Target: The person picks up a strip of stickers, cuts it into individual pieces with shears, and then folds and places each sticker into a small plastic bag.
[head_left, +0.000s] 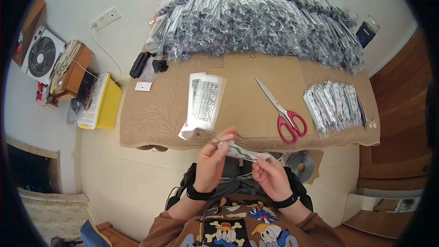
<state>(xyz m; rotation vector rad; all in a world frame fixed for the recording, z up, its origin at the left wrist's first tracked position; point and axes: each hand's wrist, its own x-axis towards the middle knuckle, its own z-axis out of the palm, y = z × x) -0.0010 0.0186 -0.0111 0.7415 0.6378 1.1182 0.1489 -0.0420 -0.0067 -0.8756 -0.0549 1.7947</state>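
A narrow white packet with a green wavy print [244,152] is held lengthwise in front of my body, near the table's front edge. At its left end my left hand [211,164] pinches it between thumb and fingers, with some fingers raised. Clear film [203,135] sticks out past this hand toward the table. My right hand [273,177] grips the packet's other end, fingers curled. Just beyond my left hand lies a stack of white printed sleeves [204,103]. Red-handled scissors [284,119] rest on the cardboard sheet [242,110], blades slightly apart.
A large heap of similar packets [256,18] covers the table's back. A smaller row of packets [334,105] lies at right. A black case [140,65] sits at left. On the floor are a yellow bin [109,103] and a grey coil [300,166].
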